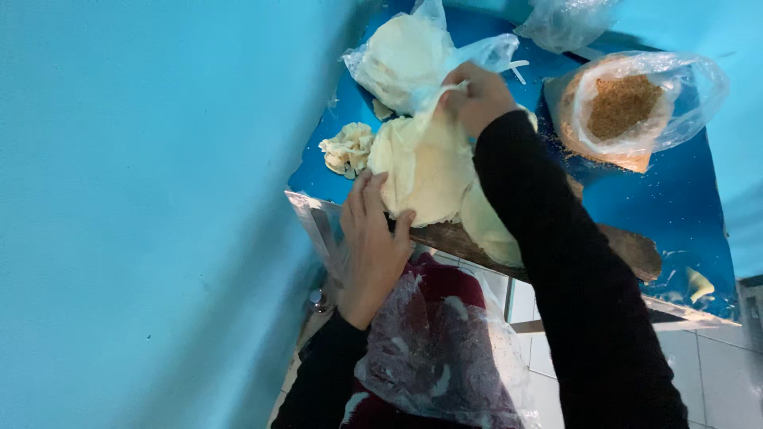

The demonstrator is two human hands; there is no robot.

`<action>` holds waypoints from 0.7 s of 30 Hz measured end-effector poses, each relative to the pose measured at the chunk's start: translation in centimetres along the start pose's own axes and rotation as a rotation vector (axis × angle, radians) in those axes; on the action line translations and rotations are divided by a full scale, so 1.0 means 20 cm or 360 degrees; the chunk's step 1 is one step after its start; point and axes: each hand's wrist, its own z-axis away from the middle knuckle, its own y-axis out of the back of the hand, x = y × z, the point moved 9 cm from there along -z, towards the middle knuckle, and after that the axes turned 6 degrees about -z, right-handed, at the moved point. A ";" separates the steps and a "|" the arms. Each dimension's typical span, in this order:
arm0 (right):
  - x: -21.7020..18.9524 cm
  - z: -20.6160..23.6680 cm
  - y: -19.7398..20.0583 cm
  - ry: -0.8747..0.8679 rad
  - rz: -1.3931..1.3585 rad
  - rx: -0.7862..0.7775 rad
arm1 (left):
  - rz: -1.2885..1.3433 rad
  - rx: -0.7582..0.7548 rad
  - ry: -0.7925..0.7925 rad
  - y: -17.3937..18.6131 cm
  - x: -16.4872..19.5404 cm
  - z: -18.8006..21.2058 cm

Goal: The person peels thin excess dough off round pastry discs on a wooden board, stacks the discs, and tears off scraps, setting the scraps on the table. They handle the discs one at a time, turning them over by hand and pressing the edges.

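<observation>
A pale yellow sheet of dough [425, 171] lies over a wooden board [628, 248] at the near edge of a blue table [675, 199]. My left hand [373, 246] presses flat on the sheet's near left edge. My right hand [477, 97], in a black sleeve, pinches the sheet's far edge and lifts it. Just behind that hand sits a clear plastic bag of more pale dough [405, 56]. A small crumpled lump of dough scraps [347, 148] rests on the table left of the sheet.
A clear bag of brown crumbs [624, 107] stands at the right of the table, another empty plastic bag [564, 22] behind it. A turquoise wall [143, 214] closes the left side. Crumpled plastic [433, 357] lies over my lap, white floor tiles [715, 373] below.
</observation>
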 end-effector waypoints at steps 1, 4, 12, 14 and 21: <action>-0.03 -0.02 0.05 0.0084 0.0037 0.0088 | -0.0005 -0.0020 0.0002 0.00 0.00 0.00; -0.11 -0.07 0.20 0.0407 -0.0194 0.0230 | 0.0000 -0.0022 0.0015 0.01 -0.01 -0.01; -0.09 0.00 0.79 0.0769 -0.0360 0.0423 | -0.0101 0.0031 -0.0083 0.02 0.03 -0.02; -0.12 0.13 0.89 0.0693 0.0071 0.0367 | -0.0254 0.0095 -0.0202 0.04 0.09 -0.03; -0.01 0.54 0.66 0.0109 -0.0295 -0.0076 | 0.1350 -0.0491 0.0191 -0.34 0.25 -0.06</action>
